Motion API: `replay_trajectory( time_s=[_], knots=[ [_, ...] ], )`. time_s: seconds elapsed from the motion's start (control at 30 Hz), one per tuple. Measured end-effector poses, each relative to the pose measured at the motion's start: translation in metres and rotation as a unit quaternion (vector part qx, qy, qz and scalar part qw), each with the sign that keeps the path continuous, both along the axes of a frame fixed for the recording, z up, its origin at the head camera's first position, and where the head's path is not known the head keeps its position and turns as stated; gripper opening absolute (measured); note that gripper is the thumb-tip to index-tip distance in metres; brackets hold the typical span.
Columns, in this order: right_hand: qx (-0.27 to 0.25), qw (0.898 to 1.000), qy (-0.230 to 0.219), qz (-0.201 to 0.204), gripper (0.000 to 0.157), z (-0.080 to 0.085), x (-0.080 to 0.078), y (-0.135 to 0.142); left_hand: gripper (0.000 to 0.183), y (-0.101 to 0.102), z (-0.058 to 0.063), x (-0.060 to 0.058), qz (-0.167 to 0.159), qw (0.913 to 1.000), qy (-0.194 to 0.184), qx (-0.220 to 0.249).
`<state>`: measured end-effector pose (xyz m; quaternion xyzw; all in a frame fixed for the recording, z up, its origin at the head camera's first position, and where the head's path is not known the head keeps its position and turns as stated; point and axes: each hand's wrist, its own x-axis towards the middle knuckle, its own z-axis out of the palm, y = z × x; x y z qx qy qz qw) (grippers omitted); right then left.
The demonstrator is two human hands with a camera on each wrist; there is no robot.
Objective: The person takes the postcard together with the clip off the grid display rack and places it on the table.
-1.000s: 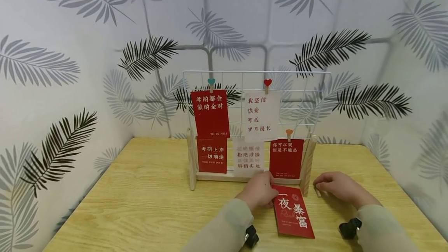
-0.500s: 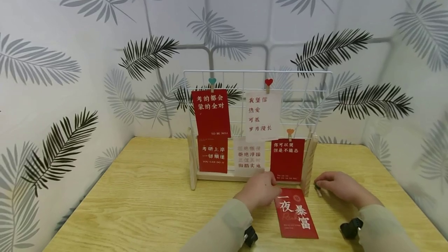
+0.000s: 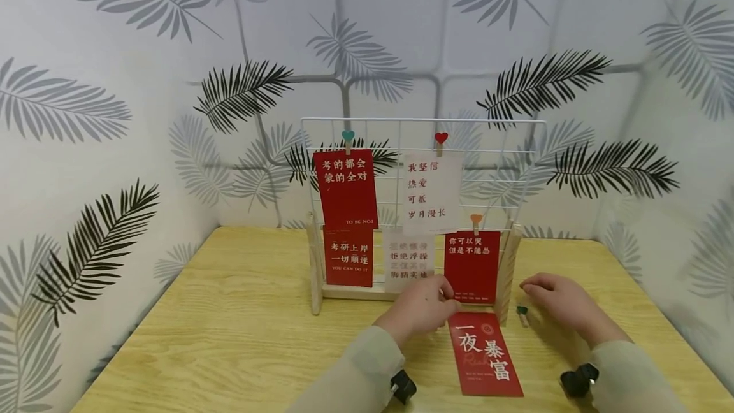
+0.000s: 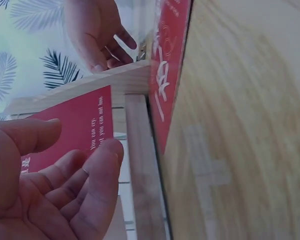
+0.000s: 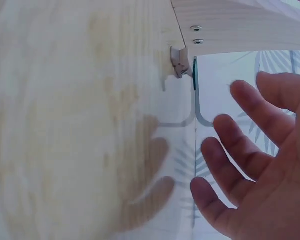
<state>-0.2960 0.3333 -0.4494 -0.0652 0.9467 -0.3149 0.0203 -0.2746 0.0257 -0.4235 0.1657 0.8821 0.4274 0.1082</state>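
A red card with white lettering (image 3: pixel 486 355) lies flat on the table in front of the rack. My left hand (image 3: pixel 421 304) hovers at its upper left corner, thumb and fingers apart with nothing between them. In the left wrist view these loosely bent fingers are in front of the red card hanging low on the rack (image 4: pixel 72 130). Right of the rack is a small wooden clip with a dark green top (image 3: pixel 522 315), down on the table. My right hand (image 3: pixel 564 301) is just above and beside this clip, its spread fingers holding nothing in the right wrist view.
The white wire grid rack (image 3: pixel 493 121) stands on wooden feet (image 3: pixel 504 279). Several red and white cards hang on it, some under heart-topped clips such as the red one (image 3: pixel 441 139). A leaf-patterned covering (image 3: pixel 115 145) encloses the wooden table (image 3: pixel 229 324).
My right hand has let go of the green-topped clip and lifted off it. The left hand has come away from the lying card, which slid slightly right and now rests flat.
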Motion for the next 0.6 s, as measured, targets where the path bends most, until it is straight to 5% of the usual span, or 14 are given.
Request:
replay_trajectory(
  time_s=[0.6],
  knots=[
    [-0.056, 0.995, 0.076, -0.033, 0.056, 0.046, 0.012, -0.018, 0.024, -0.011, 0.029, 0.004, 0.007, 0.9990, 0.041, 0.016]
  ],
)
